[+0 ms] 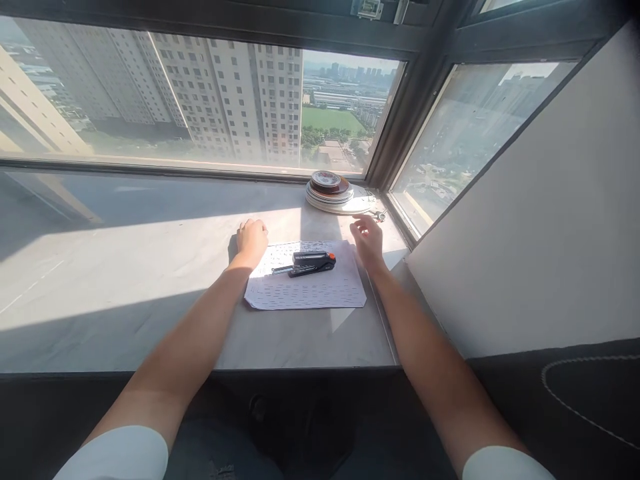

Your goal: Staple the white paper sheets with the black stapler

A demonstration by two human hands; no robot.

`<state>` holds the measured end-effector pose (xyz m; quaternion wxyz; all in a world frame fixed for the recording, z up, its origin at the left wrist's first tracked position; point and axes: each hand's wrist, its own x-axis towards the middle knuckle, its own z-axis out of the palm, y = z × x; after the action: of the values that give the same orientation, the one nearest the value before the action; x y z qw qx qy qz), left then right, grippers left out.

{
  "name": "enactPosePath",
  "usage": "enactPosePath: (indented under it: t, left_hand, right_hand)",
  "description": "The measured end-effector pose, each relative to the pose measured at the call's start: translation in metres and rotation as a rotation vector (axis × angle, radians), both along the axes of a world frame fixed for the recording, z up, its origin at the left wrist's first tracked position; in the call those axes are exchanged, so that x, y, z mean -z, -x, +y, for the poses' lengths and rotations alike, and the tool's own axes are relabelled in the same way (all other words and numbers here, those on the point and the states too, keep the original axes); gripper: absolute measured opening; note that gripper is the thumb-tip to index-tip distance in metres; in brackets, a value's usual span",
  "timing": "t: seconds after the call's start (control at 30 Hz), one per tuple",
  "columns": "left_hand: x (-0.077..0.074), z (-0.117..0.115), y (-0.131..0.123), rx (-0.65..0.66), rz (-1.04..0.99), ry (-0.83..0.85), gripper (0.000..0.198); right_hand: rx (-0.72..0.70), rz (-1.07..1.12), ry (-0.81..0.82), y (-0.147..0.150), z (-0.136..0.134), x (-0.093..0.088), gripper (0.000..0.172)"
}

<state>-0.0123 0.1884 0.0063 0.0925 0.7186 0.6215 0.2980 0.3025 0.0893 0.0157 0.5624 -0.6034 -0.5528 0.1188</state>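
Note:
A stack of white printed papers (306,288) lies on the stone window ledge (125,267). On top of it rests a black stapler with an orange tip (309,263). My left hand (251,241) sits at the papers' far left corner with its fingers curled under, knuckles up, and I cannot make out anything in it. My right hand (367,239) hovers just past the papers' far right corner, fingers loosely apart and holding nothing. Both hands are a short way from the stapler.
A stack of plates (334,193) stands at the back right of the ledge by the window frame, with a small set of keys (379,215) beside it. A white wall (540,227) closes the right side. Large windows run along the back.

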Motion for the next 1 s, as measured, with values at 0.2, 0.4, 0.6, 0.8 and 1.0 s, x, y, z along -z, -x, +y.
enactPosePath:
  t: [0.2,0.4,0.6,0.8,1.0]
  left_hand:
    - [-0.008,-0.004,-0.011,0.116,-0.096,-0.164,0.014]
    - [-0.017,-0.018,-0.023,0.428,-0.267,-0.121,0.015]
    - [-0.017,-0.023,-0.022,0.533,-0.449,-0.061,0.026]
    - [-0.018,-0.031,-0.025,0.645,-0.521,-0.010,0.027]
    - [-0.015,-0.032,-0.025,0.796,-0.358,-0.010,0.015]
  right_hand:
    - [-0.733,-0.236,0.020,0.043,-0.017,-0.010,0.053]
    - [-0.725,-0.322,0.010,0.052,-0.010,0.008,0.036]
    - [-0.444,-0.228,-0.039,0.037,-0.002,0.011,0.029]
    - [-0.437,-0.256,0.064,0.033,0.002,0.012,0.024]
    - [-0.432,-0.240,0.083,0.034,0.003,0.011,0.026]
